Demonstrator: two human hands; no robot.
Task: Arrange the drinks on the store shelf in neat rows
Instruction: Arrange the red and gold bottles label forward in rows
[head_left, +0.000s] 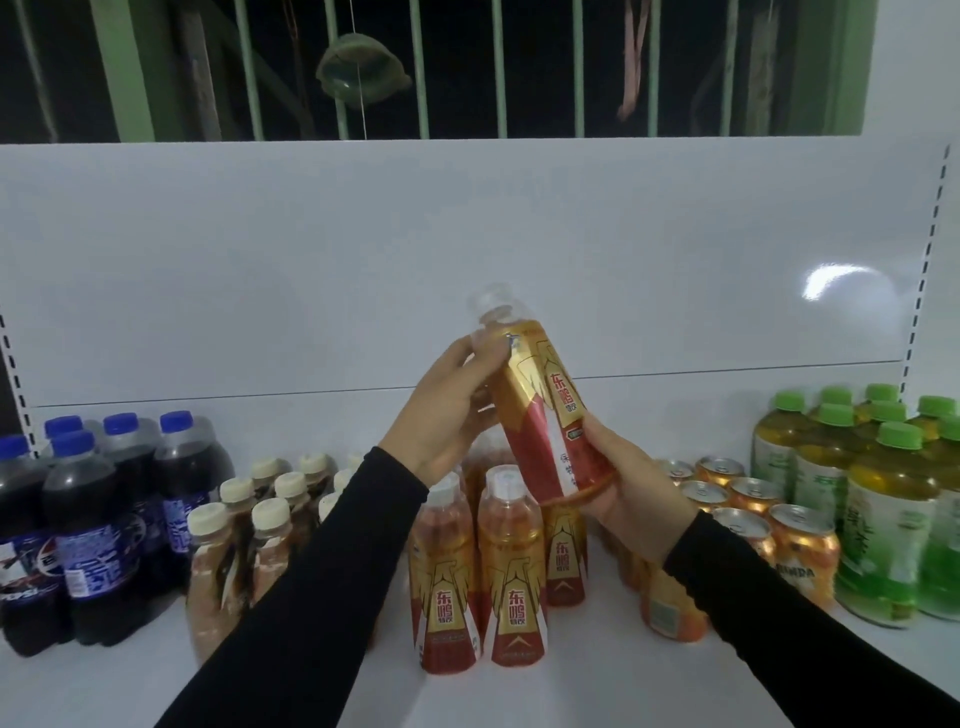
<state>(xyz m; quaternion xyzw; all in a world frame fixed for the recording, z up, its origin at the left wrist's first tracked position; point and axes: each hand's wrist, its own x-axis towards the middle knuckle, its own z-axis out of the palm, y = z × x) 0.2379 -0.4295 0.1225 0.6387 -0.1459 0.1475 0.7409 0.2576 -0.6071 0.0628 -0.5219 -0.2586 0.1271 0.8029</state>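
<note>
I hold a gold-and-red energy drink bottle (545, 410) tilted above the shelf, its clear cap pointing up and left. My left hand (447, 410) grips its upper part near the neck. My right hand (631, 483) grips its base. Below it, more bottles of the same drink (511, 577) stand upright in rows at the shelf's middle, the rear ones partly hidden by my hands.
On the white shelf (363, 686), dark cola bottles with blue caps (98, 519) stand at the left, then cream-capped bottles (249, 525). Orange cans (748, 519) and green-capped tea bottles (883, 499) stand at the right. A white back panel (311, 260) rises behind.
</note>
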